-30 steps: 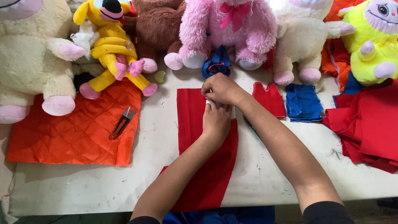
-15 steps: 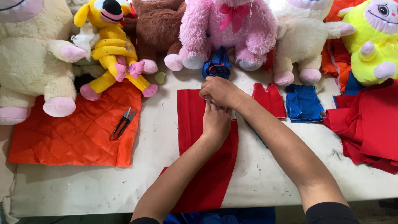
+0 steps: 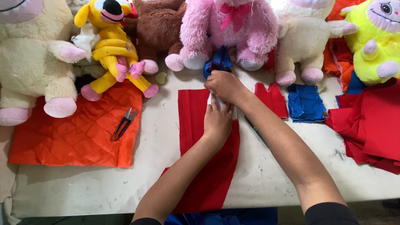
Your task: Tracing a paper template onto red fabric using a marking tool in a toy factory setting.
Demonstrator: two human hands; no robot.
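Observation:
A long strip of red fabric lies on the white table, running from the toys toward me. My left hand presses flat on it, over a white pattern piece whose edge shows by my fingers. My right hand sits just beyond the left, fingers curled at the pattern's far end; what it pinches is hidden.
Plush toys line the far edge: cream, yellow, brown, pink, white, neon yellow. Black thread snips lie on orange quilted fabric. Small red and blue cut pieces and a red fabric pile lie right.

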